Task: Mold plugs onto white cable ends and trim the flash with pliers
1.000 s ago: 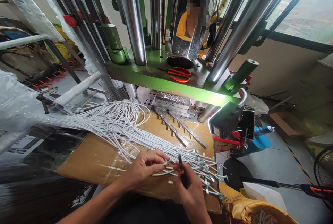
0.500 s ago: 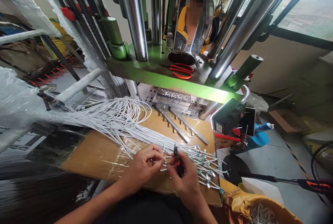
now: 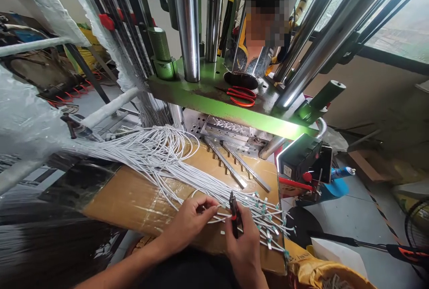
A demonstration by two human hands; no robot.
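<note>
In my right hand [image 3: 246,240] is a pair of cutting pliers [image 3: 233,215] with dark jaws and red-and-black handles, tips pointing up and away from me. My left hand [image 3: 197,213] pinches the end of a white cable [image 3: 194,192] between thumb and forefinger, just left of the pliers. Beneath both hands runs a thick bundle of white cables [image 3: 157,155]. Many of its ends, at the right, carry small green-and-silver connectors [image 3: 269,231]. A small white piece [image 3: 222,232] lies on the cardboard [image 3: 114,195] between my hands.
Two metal bars [image 3: 228,163] with brass-coloured pieces lie beyond the bundle. Behind stands a green press [image 3: 208,101] with red-handled scissors [image 3: 241,95] on its plate. A black box [image 3: 298,155] is at the right, a yellow sack [image 3: 321,264] at lower right. A mirror-like surface reflects a person.
The pliers have moved away from the cable end and now point more upright. My left hand has shifted slightly right, still pinching. The whole view has shifted a little.
</note>
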